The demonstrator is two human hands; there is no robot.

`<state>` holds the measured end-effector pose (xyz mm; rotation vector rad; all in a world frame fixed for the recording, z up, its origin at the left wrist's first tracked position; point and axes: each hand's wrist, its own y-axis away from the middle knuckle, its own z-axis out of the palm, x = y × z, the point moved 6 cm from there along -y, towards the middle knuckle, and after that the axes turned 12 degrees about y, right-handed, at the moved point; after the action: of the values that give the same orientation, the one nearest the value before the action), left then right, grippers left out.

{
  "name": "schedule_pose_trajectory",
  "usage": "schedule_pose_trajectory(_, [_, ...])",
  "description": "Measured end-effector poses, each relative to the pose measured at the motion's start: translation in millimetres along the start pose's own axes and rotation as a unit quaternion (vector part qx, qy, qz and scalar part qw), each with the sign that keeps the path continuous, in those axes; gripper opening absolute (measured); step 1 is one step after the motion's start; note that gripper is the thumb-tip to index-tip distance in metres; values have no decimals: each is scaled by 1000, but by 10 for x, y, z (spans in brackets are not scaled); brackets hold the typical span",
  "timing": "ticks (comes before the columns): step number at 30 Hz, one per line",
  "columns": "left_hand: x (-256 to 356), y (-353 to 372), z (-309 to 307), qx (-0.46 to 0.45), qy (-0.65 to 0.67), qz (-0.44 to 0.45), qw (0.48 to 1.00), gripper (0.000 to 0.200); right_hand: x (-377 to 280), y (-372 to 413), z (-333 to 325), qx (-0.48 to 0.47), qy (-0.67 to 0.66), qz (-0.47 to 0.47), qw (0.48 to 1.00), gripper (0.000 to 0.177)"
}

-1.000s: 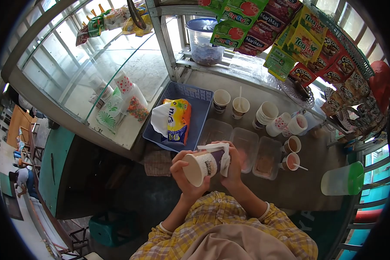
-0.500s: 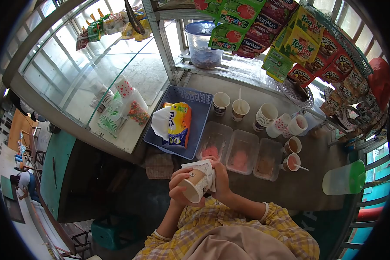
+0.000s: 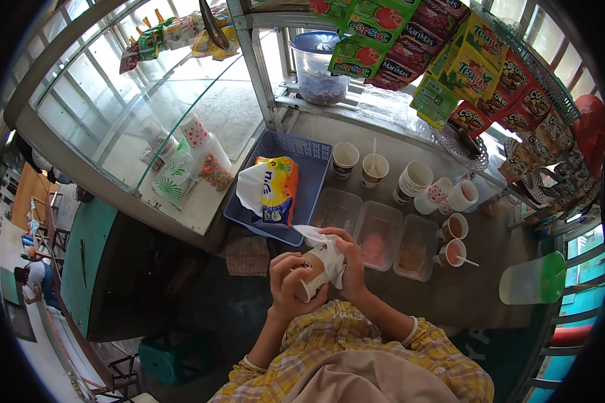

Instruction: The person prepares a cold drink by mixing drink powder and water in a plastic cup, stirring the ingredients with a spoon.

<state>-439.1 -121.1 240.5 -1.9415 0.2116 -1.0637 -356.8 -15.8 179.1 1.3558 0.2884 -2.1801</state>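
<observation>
Paper cup (image 3: 314, 269), tipped with its mouth toward the bottom of the frame, sits in the lower middle between both hands. The left hand (image 3: 290, 285) curls around its side, fingers bent; the right hand (image 3: 351, 262) is partly closed, gripping a white tissue (image 3: 331, 258) against the cup. A hard squeeze could, I judge, dent the thin wall, and a loose left hold could let the cup slide out. The tissue's free corner (it juts toward the blue basket (image 3: 309, 158)) might snag and tear.

That basket, left of centre, holds a tissue pack (image 3: 277, 191). Right of it on the counter (image 3: 480, 289), the middle plastic tub (image 3: 381, 225) has something pink inside, while the right tub (image 3: 413, 252) looks brownish. A spooned cup (image 3: 452, 253) at centre right contains pink; an elbow swung wide could tip it. The green-lidded container (image 3: 528, 279) lies farther right, its contents too unclear to name.
</observation>
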Motion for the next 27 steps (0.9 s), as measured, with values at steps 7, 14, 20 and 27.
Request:
schedule_pose_trajectory(7, [28,-55,83,-47,-8,38,998,53,-5,102,-38,19,6,12,1000,32])
schedule_pose_trajectory(14, [41,-41,94,-53,2,28,998,49,173,117,-133,37,-51,67,996,33])
schedule_pose_trajectory(20, [-39,-33,34,5,17,31,999,43,77,31,-228,41,-151,190,969,36])
schedule_pose_trajectory(27, [16,59,228,-62,-40,129,989,45,127,114,-205,38,-60,50,996,30])
